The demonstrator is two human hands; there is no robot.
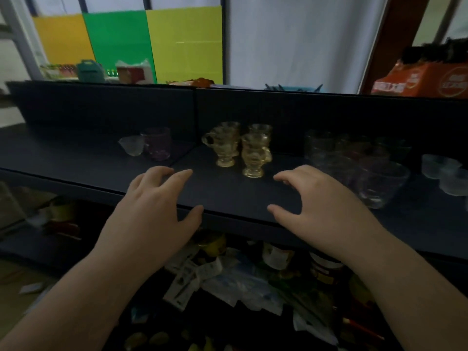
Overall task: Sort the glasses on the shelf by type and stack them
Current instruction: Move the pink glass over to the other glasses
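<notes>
Head view: left hand [152, 211], right hand [321, 198] grip apart, empty; clear glasses [354, 168] right blurred, count unclear.

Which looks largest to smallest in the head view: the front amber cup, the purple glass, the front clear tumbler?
1. Clear tumbler, though it stands nearer the camera, so partly unsure.
2. Amber cup and purple glass look alike; I cannot rank them.
</notes>
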